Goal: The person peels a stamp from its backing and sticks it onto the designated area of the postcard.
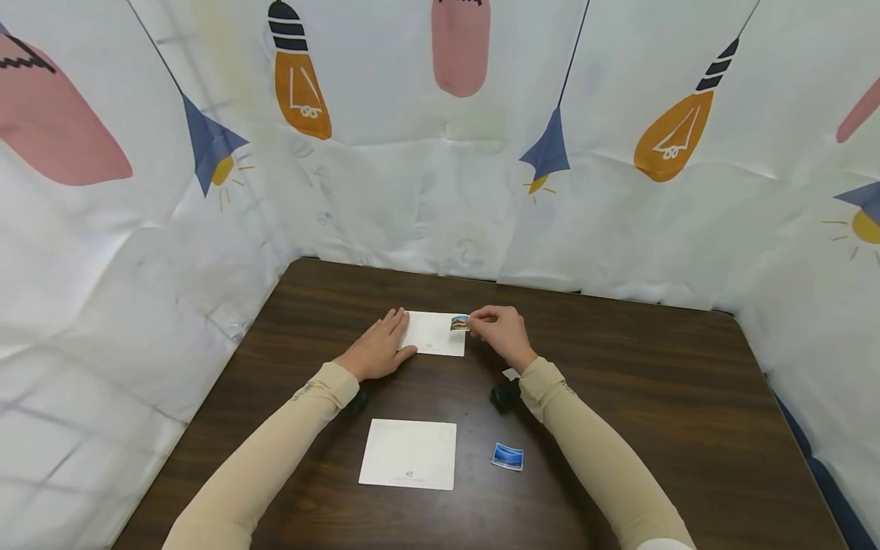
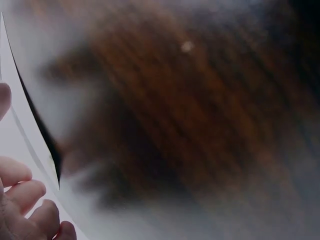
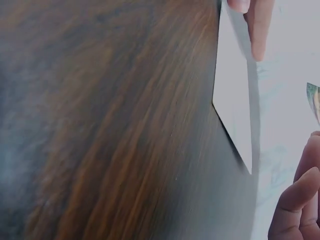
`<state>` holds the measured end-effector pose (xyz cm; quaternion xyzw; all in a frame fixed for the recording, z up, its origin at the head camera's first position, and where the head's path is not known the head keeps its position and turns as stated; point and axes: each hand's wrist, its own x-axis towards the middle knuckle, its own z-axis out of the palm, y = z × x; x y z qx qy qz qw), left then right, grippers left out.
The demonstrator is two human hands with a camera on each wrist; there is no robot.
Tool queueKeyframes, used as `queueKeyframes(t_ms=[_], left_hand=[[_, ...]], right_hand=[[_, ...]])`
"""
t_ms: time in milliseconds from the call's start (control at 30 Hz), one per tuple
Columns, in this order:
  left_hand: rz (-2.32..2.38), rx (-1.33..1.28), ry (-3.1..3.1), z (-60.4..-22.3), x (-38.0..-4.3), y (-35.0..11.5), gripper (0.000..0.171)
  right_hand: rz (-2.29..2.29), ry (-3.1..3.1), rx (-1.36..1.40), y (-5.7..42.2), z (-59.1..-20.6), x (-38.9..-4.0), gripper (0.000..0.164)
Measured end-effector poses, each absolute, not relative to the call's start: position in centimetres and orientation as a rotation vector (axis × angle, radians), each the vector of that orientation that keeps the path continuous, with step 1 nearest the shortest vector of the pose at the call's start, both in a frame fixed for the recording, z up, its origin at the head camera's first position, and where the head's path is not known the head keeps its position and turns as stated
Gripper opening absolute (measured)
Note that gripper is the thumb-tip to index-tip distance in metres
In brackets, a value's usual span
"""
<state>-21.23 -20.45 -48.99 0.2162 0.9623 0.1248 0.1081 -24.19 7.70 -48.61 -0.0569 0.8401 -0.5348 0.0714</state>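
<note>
A white card (image 1: 429, 336) with a tiny print near its lower edge lies toward the back of the table. My left hand (image 1: 380, 347) rests on its left edge, fingers extended. Thumb and fingers of my right hand (image 1: 503, 334) pinch a small stamp-like picture (image 1: 459, 323) of a colourful landscape, which overlaps the card's upper right corner in the head view. In the right wrist view the picture's corner (image 3: 314, 97) shows above the fingertips, apart from the card (image 3: 232, 95). The left wrist view catches fingers (image 2: 27, 195) beside the card's edge.
A second white card (image 1: 409, 454) lies nearer on the dark wooden table (image 1: 660, 412). To its right is a small blue picture (image 1: 508, 457). A small white scrap (image 1: 510, 374) shows beside the right wrist. Patterned white sheeting (image 1: 426, 206) hangs behind the table.
</note>
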Motion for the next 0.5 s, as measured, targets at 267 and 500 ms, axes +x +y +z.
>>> queueKeyframes(t_ms=[267, 500], left_hand=[[0.337, 0.631, 2.813, -49.0, -21.7, -20.4, 0.074], [0.335, 0.61, 2.784, -49.4, -21.9, -20.3, 0.073]], right_hand=[[-1.661, 2.462, -0.014, 6.5, -49.4, -25.6, 0.018], [-1.674, 2.387, 0.132, 5.8, -49.7, -26.4, 0.016]])
